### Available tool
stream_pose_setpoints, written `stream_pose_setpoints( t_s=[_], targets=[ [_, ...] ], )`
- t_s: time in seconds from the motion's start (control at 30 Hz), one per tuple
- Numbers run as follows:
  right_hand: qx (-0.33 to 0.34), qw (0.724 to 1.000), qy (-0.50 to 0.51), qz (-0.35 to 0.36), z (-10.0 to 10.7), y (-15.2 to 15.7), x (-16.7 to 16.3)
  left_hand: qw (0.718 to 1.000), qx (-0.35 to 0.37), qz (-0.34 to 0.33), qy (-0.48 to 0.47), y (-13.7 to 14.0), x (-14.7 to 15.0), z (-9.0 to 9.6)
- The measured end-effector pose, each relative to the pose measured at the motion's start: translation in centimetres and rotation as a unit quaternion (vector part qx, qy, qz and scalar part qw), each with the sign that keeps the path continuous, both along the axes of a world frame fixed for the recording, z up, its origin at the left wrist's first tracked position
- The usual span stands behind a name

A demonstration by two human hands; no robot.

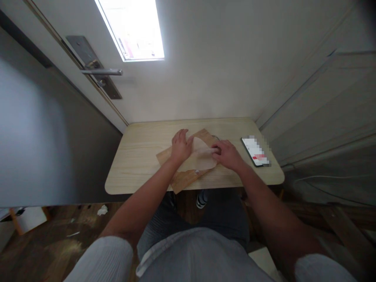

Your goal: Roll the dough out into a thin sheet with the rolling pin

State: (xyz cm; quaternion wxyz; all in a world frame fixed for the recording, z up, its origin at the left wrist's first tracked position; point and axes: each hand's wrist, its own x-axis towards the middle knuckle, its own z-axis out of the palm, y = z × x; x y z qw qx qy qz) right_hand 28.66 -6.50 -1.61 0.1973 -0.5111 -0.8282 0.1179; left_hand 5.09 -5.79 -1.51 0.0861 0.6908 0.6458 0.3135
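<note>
Cream sheet lies between left hand and right hand.

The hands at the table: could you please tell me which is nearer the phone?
The right hand, gripping the pale sheet, lies between the phone and the left hand, which is farther off.

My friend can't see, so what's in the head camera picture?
A person's left hand touches a thin, pale, rounded sheet while the right hand holds its right side, over a brown, wood-grained panel on a pale wooden table. A dark-edged phone lies on the right.
</note>
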Motion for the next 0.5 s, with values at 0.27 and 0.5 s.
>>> stream_pose_setpoints(
  t_s=[0.27,0.5],
  targets=[
    [0.002,0.996,0.049,-0.071,-0.8,-0.8,2.3,0.995,-0.011,-0.036,0.095,3.1,2.8,0.6],
    [-0.004,0.997,-0.013,-0.07,-0.6,-1.7,2.7,0.987,-0.016,-0.058,0.149,4.0,3.5,0.3]
  ],
)
